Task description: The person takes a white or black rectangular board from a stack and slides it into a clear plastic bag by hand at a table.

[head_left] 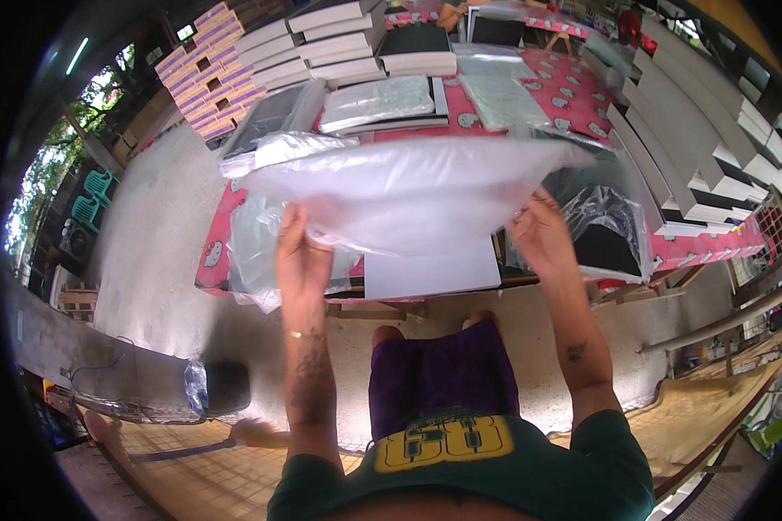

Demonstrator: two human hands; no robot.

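A translucent plastic bag [417,178] is stretched across the near side of the table, smeared somewhat by motion. My left hand [304,252] grips its left near edge between thumb and fingers. Its right side is pinched in my right hand [539,236]. Beneath the bag, a white flat sheet or panel [432,276] lies at the table's front edge; its far part is covered by the plastic. Whether anything is inside the bag I cannot tell. Crumpled clear plastic [265,247] lies beside my left hand. Past my right hand is a black panel in clear plastic [604,247].
The table has a pink patterned cover [573,87]. Plastic-wrapped panels [378,102] lie at its far side. Tall stacks of grey-white panels [686,130] stand at the right, and more stacks [339,43] at the back. Patterned boxes [208,74] are piled at the far left.
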